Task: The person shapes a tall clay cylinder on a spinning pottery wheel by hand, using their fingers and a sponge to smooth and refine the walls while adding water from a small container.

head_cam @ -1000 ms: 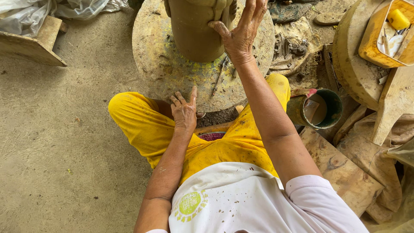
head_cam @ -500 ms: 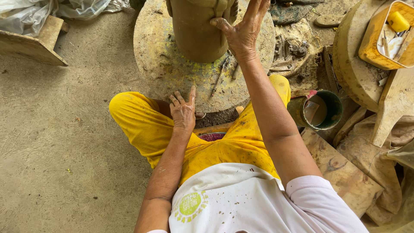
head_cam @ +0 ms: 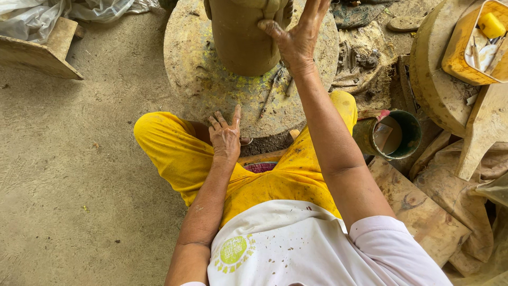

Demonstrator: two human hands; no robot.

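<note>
A person sits on a dirt floor (head_cam: 69,175) in yellow trousers (head_cam: 174,153), seen from above, at a round potter's wheel (head_cam: 196,79) caked with dried clay. A tall clay pot (head_cam: 238,37) stands upright on the wheel, its top cut off by the frame. The right hand (head_cam: 299,39) is open, fingers spread, palm and thumb pressed against the pot's right side. The left hand (head_cam: 225,135) is also open, flat, fingers fanned on the near rim of the wheel, holding nothing.

A few thin sticks (head_cam: 272,90) lie on the wheel just beside the pot's base. To the right, well apart, stand a green bucket (head_cam: 397,135), a yellow tub (head_cam: 468,53) and wooden boards (head_cam: 418,206).

Smoothing the wall likely goes best with light, even palm pressure while the left hand steadies or slowly turns the wheel; pushing hard on one side could tilt the soft pot.
</note>
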